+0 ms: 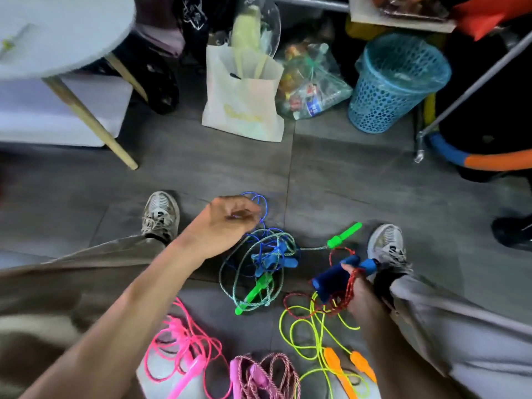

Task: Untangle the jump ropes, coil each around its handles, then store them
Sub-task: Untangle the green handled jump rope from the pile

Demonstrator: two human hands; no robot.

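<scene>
Both hands are busy, each on a different rope. Nearest, at about 4 o'clock from the middle of the floor, the right hand [358,286] is curled around a pair of dark blue handles [342,276] with the red rope [349,283] looped over its fingers; the handles point roughly toward 2 o'clock. Slack from that red rope trails down to 6 o'clock, crossing the neon yellow rope [305,335] with its orange handles [334,361]. Further out, at dead centre, lies the knot that matters: a green-handled rope [259,286] wound through a thin blue rope [270,254], one green handle [344,234] flung out toward 2 o'clock. The left hand [227,223] is nearer that tangle, just at its 10 o'clock edge, fingers closed in a pinch on a loop of the blue rope, I judge. Pink ropes [178,349] sit at 7 o'clock. Beyond, at 12 o'clock, stands a white tote bag [244,105].
</scene>
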